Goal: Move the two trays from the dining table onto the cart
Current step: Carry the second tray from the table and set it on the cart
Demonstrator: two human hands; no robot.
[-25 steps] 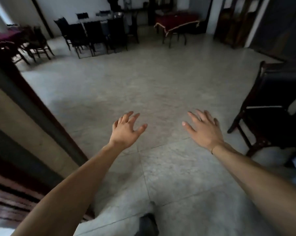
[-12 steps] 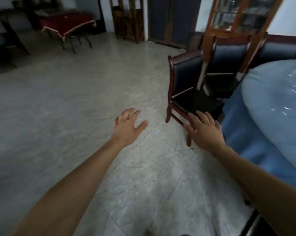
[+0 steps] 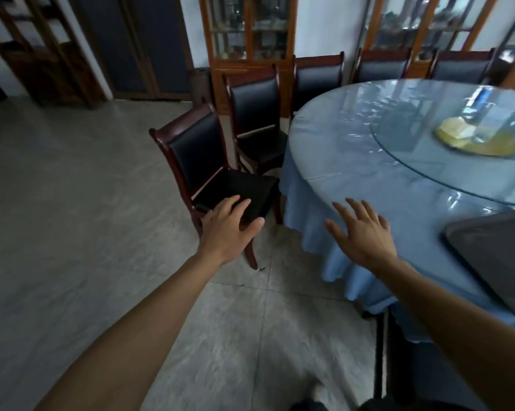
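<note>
A dark grey tray [image 3: 493, 256] lies on the near right part of the round dining table [image 3: 354, 161], cut off by the frame's right edge. The table wears a blue cloth under a glass top. My right hand [image 3: 360, 232] hovers open over the table's near edge, left of the tray and apart from it. My left hand [image 3: 226, 229] is open too, held out over the floor in front of a chair. A second tray and the cart are not in view.
A dark-seated wooden chair [image 3: 217, 173] stands pulled out left of the table, with more chairs [image 3: 256, 114] around the rim. A glass turntable [image 3: 446, 149] carries a yellow dish [image 3: 475, 137] and a bottle. Glass cabinets [image 3: 247, 31] line the wall. Tiled floor lies to the left.
The view has swung right from the open floor to the dining table. The table, the chairs and the tray have come into sight. Both hands stay open and held out.
</note>
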